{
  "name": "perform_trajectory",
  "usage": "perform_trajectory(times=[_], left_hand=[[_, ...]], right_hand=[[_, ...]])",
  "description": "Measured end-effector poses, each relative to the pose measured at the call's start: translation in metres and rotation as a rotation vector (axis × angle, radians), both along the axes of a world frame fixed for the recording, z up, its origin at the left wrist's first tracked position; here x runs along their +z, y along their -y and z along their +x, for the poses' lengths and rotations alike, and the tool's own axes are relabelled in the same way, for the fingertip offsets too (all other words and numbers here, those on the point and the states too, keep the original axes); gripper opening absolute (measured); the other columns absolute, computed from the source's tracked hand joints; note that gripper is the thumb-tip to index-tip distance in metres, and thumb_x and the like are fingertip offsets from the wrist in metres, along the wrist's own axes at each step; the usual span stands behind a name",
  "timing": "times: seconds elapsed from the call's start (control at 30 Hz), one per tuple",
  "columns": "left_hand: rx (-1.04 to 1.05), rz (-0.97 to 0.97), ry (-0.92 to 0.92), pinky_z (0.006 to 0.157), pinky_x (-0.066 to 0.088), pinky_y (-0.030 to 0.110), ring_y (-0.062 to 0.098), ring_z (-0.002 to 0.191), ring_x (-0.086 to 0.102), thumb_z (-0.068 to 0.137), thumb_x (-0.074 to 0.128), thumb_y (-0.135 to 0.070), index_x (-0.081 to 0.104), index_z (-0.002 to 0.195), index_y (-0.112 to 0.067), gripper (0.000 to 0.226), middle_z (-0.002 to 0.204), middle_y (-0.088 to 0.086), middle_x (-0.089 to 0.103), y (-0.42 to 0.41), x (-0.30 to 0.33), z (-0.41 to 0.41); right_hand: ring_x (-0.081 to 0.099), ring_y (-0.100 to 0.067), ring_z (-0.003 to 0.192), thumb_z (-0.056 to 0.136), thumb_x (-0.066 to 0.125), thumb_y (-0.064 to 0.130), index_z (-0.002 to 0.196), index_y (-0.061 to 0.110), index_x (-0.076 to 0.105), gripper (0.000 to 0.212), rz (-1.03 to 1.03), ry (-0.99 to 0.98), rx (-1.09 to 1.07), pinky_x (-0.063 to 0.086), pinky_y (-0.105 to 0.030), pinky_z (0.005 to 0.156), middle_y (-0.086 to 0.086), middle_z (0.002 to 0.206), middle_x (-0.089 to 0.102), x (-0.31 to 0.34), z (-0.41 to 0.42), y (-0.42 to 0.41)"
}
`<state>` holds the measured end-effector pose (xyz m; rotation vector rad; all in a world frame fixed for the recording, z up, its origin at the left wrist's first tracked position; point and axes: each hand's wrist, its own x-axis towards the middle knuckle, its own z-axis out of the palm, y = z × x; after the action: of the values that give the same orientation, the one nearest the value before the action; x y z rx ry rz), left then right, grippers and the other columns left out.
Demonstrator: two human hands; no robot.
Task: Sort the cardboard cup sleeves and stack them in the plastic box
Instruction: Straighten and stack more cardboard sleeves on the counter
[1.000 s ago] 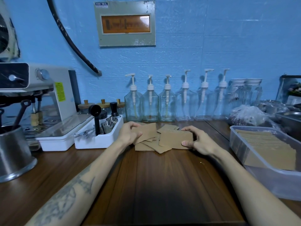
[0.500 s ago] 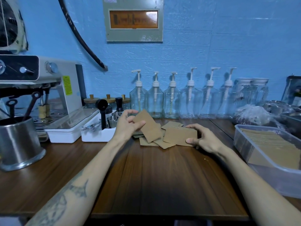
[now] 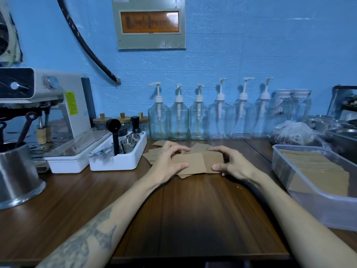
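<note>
Several flat brown cardboard cup sleeves (image 3: 197,164) lie in a loose pile at the middle of the wooden counter (image 3: 193,209). My left hand (image 3: 168,163) grips the left end of a sleeve on top of the pile, thumb on its near edge. My right hand (image 3: 233,164) holds the right end of the small stack under it, thumb on the front edge and fingers curled over the back. More loose sleeves (image 3: 152,154) stick out behind my left hand. At the right stands the clear plastic box (image 3: 316,202), with a row of sleeves (image 3: 316,169) stacked in it.
A row of glass pump bottles (image 3: 178,117) lines the blue wall behind the pile. A white tray of coffee tools (image 3: 119,159) and an espresso machine (image 3: 50,113) stand at the left, with a steel container (image 3: 17,173) at the far left. Plastic bags and steel pans (image 3: 340,132) sit behind the box.
My left hand lifted a sleeve from the pile's left side and has brought it right and down onto the stack that my right hand holds. The camera has come closer.
</note>
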<state>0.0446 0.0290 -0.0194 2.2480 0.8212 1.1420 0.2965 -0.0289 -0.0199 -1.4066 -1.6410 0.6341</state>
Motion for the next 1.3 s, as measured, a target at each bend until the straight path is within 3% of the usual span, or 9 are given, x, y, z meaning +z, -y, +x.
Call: perform_trajectory(times=[0.1,0.27,0.4,0.57,0.8,0.9,1.07,1.17,1.3], left_hand=[[0.005,-0.014,0.020,0.111,0.036,0.027,0.013,0.124,0.048,0.076,0.084,-0.016,0.053,0.132,-0.028,0.065,0.128,0.001,0.043,0.002,-0.001,0.005],[-0.013,-0.011,-0.039,0.112,0.029,0.026,0.010,0.131,0.039,0.079,0.082,-0.025,0.041,0.146,-0.032,0.079,0.139,-0.004,0.038,-0.001,-0.004,0.014],[0.048,0.030,-0.178,0.112,0.027,0.026,0.013,0.134,0.037,0.085,0.075,-0.035,0.045,0.145,-0.029,0.068,0.139,-0.005,0.038,-0.005,-0.009,0.018],[0.080,0.132,-0.233,0.104,0.040,0.034,0.010,0.119,0.046,0.085,0.070,-0.047,0.048,0.141,-0.032,0.063,0.119,-0.012,0.041,-0.007,-0.011,0.017],[0.034,0.106,-0.153,0.096,0.040,0.025,0.007,0.117,0.046,0.077,0.079,-0.047,0.042,0.143,-0.031,0.077,0.125,-0.011,0.045,-0.013,-0.008,0.008],[0.092,0.078,-0.187,0.096,0.042,0.028,0.004,0.113,0.046,0.081,0.073,-0.052,0.040,0.143,-0.032,0.073,0.121,-0.011,0.044,-0.016,-0.009,-0.004],[0.285,0.069,-0.424,0.104,0.038,0.037,0.014,0.124,0.043,0.084,0.052,-0.072,0.048,0.141,-0.029,0.071,0.120,-0.010,0.042,-0.026,-0.013,-0.019],[0.288,0.004,-0.530,0.105,0.033,0.037,0.015,0.125,0.036,0.074,0.040,-0.086,0.046,0.143,-0.028,0.090,0.121,-0.009,0.036,-0.027,-0.015,-0.019],[0.266,-0.079,-0.687,0.112,0.024,0.042,0.020,0.139,0.023,0.059,0.032,-0.096,0.032,0.150,-0.032,0.111,0.143,-0.003,0.028,-0.027,-0.018,-0.017]], right_hand=[[0.060,-0.027,0.089,0.083,0.071,-0.008,0.125,0.029,0.059,0.057,-0.021,-0.033,0.092,0.057,-0.030,0.063,-0.018,0.122,0.060,0.003,-0.007,0.002],[0.065,-0.017,0.091,0.079,0.062,-0.018,0.141,0.022,0.050,0.075,-0.099,-0.038,0.160,0.057,-0.029,0.071,-0.009,0.132,0.056,0.009,-0.015,0.009],[0.060,-0.016,0.107,0.066,0.061,0.012,0.143,0.035,0.046,0.082,-0.117,0.042,0.104,0.054,-0.028,0.083,0.001,0.128,0.056,0.010,-0.023,0.012],[0.060,-0.014,0.115,0.085,0.076,0.027,0.136,0.031,0.054,0.056,0.014,0.136,0.018,0.049,-0.038,0.102,0.003,0.129,0.061,0.003,-0.030,0.006],[0.062,-0.014,0.111,0.080,0.082,0.022,0.118,0.039,0.063,0.046,0.083,0.093,-0.058,0.051,-0.031,0.096,0.006,0.119,0.067,0.006,-0.019,0.004],[0.062,-0.017,0.110,0.080,0.081,0.020,0.119,0.037,0.063,0.046,0.082,0.068,-0.134,0.050,-0.037,0.099,0.005,0.116,0.068,0.006,-0.002,0.003],[0.063,-0.020,0.108,0.078,0.083,0.019,0.119,0.035,0.066,0.048,0.031,0.052,-0.239,0.051,-0.047,0.099,0.003,0.115,0.069,-0.003,0.027,0.004],[0.065,-0.020,0.104,0.077,0.083,0.019,0.118,0.038,0.066,0.048,0.017,0.038,-0.249,0.054,-0.047,0.096,0.004,0.112,0.070,-0.007,0.029,0.001],[0.064,-0.019,0.102,0.077,0.083,0.022,0.117,0.041,0.065,0.048,0.025,0.062,-0.243,0.055,-0.044,0.093,0.006,0.111,0.069,-0.008,0.029,0.000]])
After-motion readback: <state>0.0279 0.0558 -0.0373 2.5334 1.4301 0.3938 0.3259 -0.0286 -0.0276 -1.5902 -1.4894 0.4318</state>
